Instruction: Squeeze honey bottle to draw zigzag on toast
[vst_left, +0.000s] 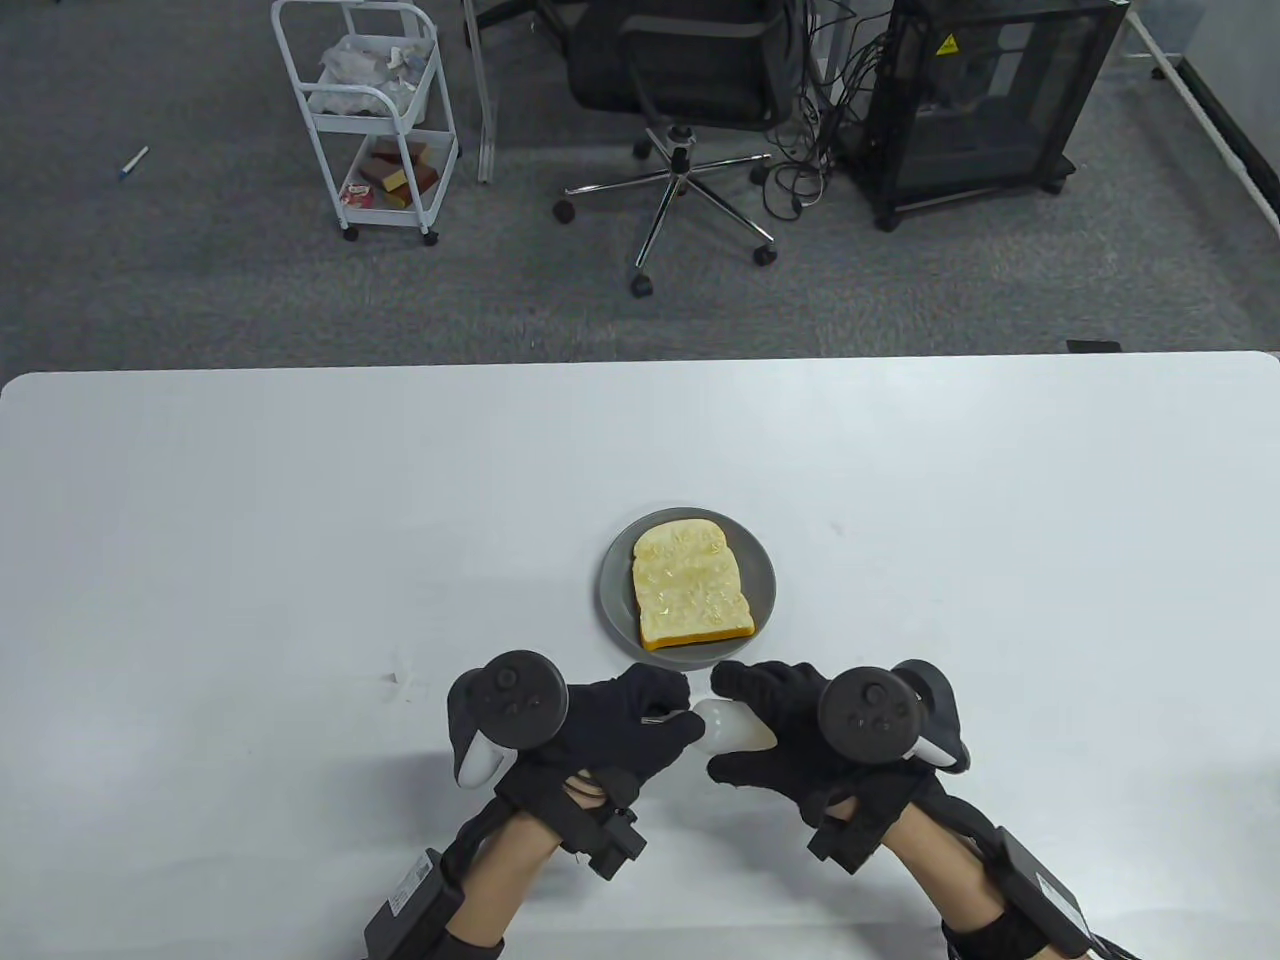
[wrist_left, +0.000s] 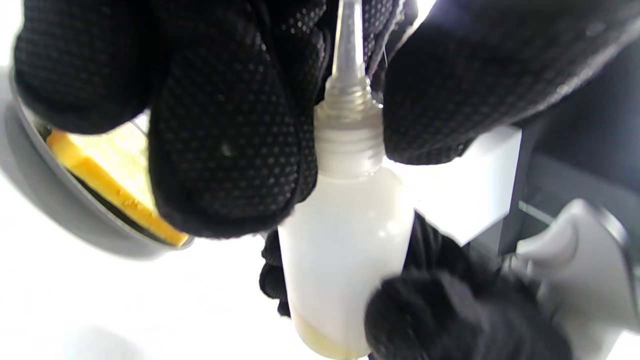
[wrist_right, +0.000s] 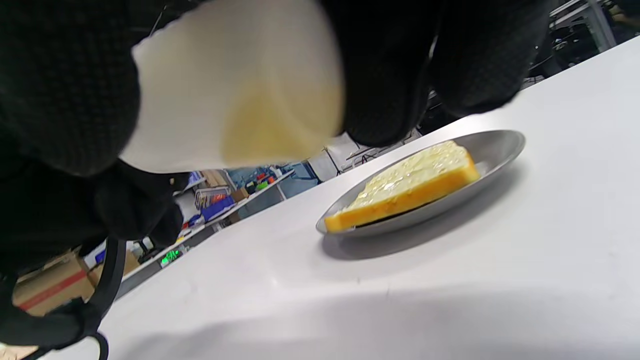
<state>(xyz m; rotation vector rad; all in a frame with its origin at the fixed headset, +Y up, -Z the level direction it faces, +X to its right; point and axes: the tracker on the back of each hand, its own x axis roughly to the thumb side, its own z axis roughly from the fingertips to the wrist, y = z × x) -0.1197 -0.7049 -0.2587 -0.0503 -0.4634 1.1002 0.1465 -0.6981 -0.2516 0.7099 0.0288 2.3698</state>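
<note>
A slice of toast (vst_left: 690, 585) with a glossy top lies on a grey plate (vst_left: 615, 590) at the table's front middle. Just in front of the plate, my right hand (vst_left: 728, 726) grips the body of a small translucent honey bottle (vst_left: 745, 733), which lies sideways with its nozzle pointing left. My left hand (vst_left: 685, 708) pinches that nozzle. In the left wrist view my left fingers (wrist_left: 225, 125) close around the clear nozzle (wrist_left: 347, 50) of the bottle (wrist_left: 345, 235), with a little honey at its base. The right wrist view shows the bottle's base (wrist_right: 235, 90) and the toast (wrist_right: 410, 182).
The white table (vst_left: 250, 520) stretches wide on both sides of the plate. Beyond its far edge stand a white cart (vst_left: 370, 110), an office chair (vst_left: 690, 80) and a black cabinet (vst_left: 990, 90) on the floor.
</note>
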